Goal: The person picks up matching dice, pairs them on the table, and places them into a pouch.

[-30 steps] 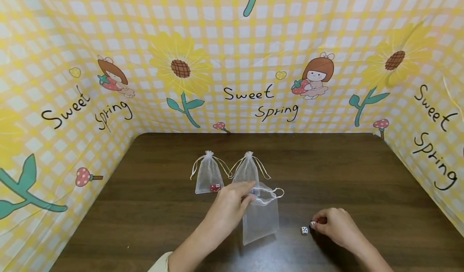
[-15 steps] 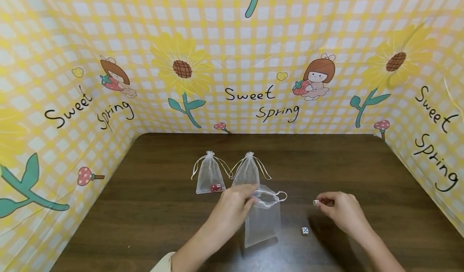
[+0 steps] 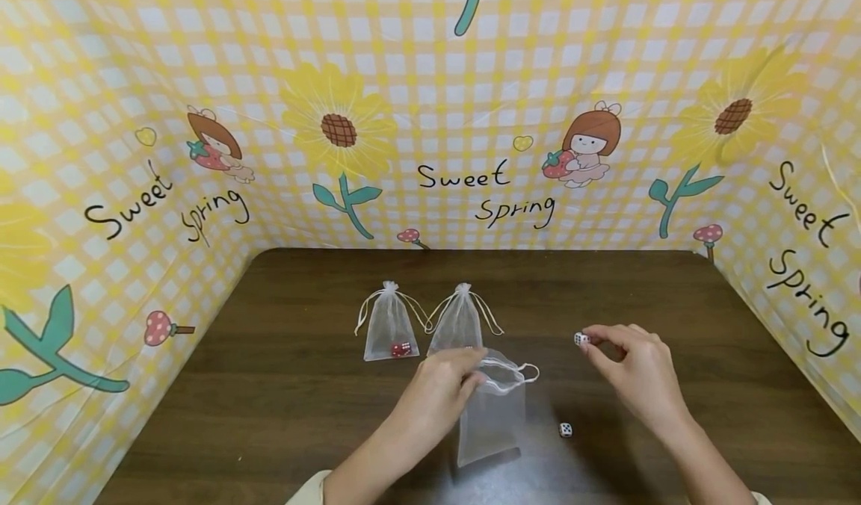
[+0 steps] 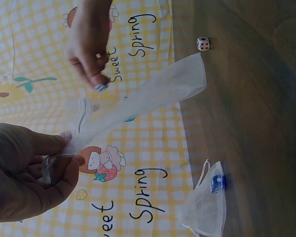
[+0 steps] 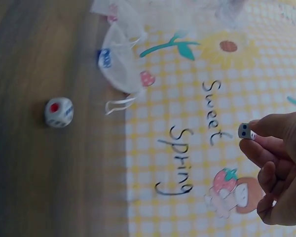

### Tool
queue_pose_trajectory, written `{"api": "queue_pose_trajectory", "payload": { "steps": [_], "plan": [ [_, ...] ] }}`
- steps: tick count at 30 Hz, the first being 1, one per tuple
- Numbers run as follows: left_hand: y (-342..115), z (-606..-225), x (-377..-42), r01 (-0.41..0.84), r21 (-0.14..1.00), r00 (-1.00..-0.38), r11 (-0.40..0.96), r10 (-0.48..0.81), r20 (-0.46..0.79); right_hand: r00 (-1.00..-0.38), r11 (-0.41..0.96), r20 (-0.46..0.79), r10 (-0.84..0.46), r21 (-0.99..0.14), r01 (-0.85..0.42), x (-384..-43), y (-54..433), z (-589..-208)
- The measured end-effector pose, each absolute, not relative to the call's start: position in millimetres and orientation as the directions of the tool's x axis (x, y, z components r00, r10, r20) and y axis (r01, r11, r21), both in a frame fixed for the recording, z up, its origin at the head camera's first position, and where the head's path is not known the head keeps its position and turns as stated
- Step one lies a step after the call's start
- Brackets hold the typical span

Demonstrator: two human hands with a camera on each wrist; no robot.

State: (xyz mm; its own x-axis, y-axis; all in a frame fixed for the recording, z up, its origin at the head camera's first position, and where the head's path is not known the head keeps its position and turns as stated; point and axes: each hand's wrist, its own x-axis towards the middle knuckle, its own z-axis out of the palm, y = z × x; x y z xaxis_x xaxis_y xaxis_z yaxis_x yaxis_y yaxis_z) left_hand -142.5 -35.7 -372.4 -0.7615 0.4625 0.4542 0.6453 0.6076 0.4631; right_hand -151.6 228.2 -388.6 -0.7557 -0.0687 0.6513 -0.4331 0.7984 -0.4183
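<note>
My left hand pinches the rim of a white organza drawstring pouch, which hangs upright with its mouth parted and a cord loop sticking out to the right. No dice show inside its sheer cloth. Up and to the right of that mouth, my right hand holds a white die between thumb and fingertips. A second white die lies on the table right of the pouch; in the right wrist view this die shows a red pip on one face.
Behind my left hand lie two drawn-up pouches, one with red dice inside. The other pouch is partly hidden; the left wrist view shows blue dice in it. A checked cloth walls the dark wooden table.
My right hand has lifted one white die off the table and carried it up and away from the other. The left hand and its pouch have shifted slightly right and down in view.
</note>
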Motion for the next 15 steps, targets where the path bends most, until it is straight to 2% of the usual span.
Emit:
{"api": "queue_pose_trajectory", "payload": {
  "steps": [6, 15],
  "plan": [
    [-32.6, -374.6, -140.2, 0.663, 0.459, -0.747, 0.591, 0.475, 0.466, -0.695, 0.771, 0.712, -0.099, -0.386, -0.506, -145.7, 213.4, -372.5],
    [-27.1, -375.5, -136.9, 0.674, 0.448, -0.737, 0.588, 0.484, 0.472, -0.602, 0.686, 0.77, -0.212, -0.322, -0.653, -138.6, 191.4, -361.6]
  ]
}}
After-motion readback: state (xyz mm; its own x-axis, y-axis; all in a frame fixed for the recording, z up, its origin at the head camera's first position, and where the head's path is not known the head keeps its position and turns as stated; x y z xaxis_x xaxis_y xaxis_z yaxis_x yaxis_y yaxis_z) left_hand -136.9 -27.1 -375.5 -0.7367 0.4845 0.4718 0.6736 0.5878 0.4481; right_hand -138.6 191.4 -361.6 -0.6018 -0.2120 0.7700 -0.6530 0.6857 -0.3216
